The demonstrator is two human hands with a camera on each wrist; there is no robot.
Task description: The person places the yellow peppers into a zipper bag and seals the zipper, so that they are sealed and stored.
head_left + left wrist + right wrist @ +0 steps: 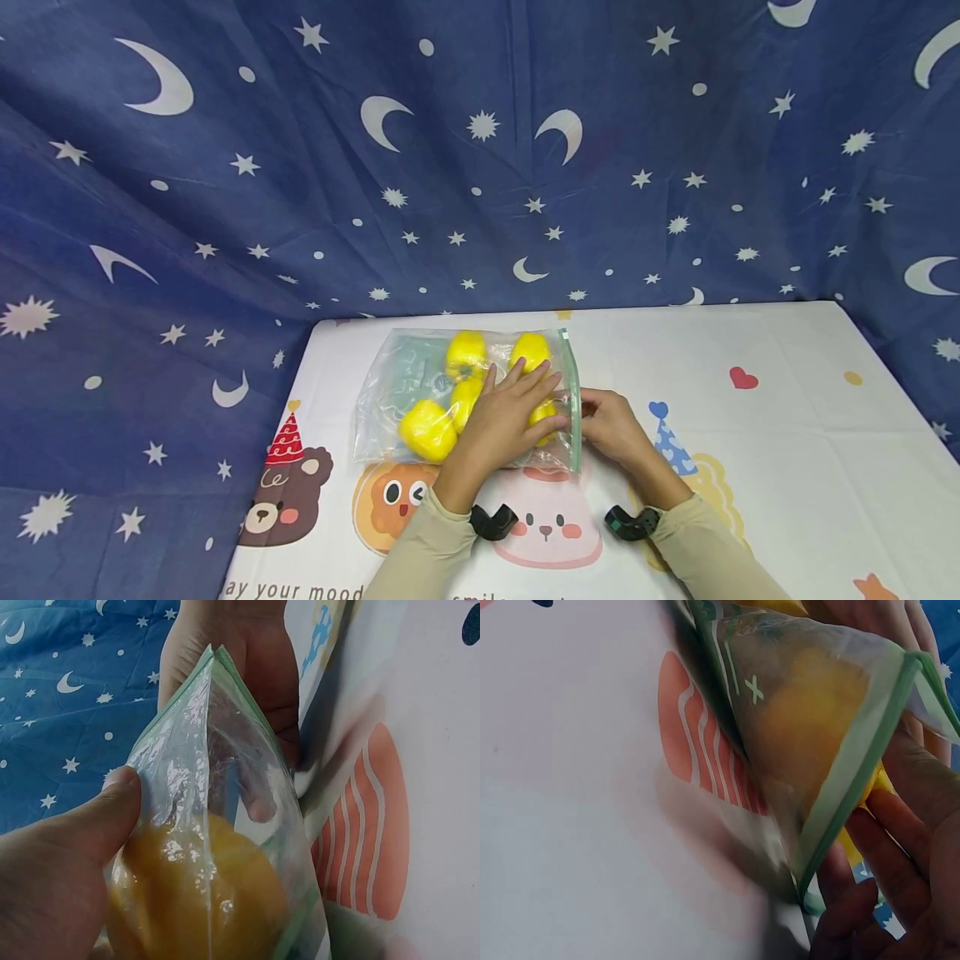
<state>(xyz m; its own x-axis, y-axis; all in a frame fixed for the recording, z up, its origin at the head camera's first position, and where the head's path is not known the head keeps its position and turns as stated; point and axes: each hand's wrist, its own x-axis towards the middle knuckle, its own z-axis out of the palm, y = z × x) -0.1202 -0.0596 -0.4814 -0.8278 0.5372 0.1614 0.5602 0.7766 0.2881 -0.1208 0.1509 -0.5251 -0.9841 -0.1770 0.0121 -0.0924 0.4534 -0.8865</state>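
Observation:
A clear zip bag [386,417] with a green zip strip [575,400] lies on the table, its mouth facing right. Inside are several glossy yellow, rounded, lobed pieces [428,430], like apples or bell peppers; their kind is unclear. My left hand [498,417] rests on top of the bag, fingers spread, over the pieces nearest the mouth. At the mouth is my right hand [613,427]; in the left wrist view its fingers [259,806] show through the film, inside the parted opening. The right wrist view shows the right hand [900,877] beside the zip edge, partly hidden by it.
A white cloth [810,467] printed with cartoon animals covers the table. Behind it and to the left hangs a blue curtain [465,167] with moons and stars. Black bands [492,522] sit at both wrists.

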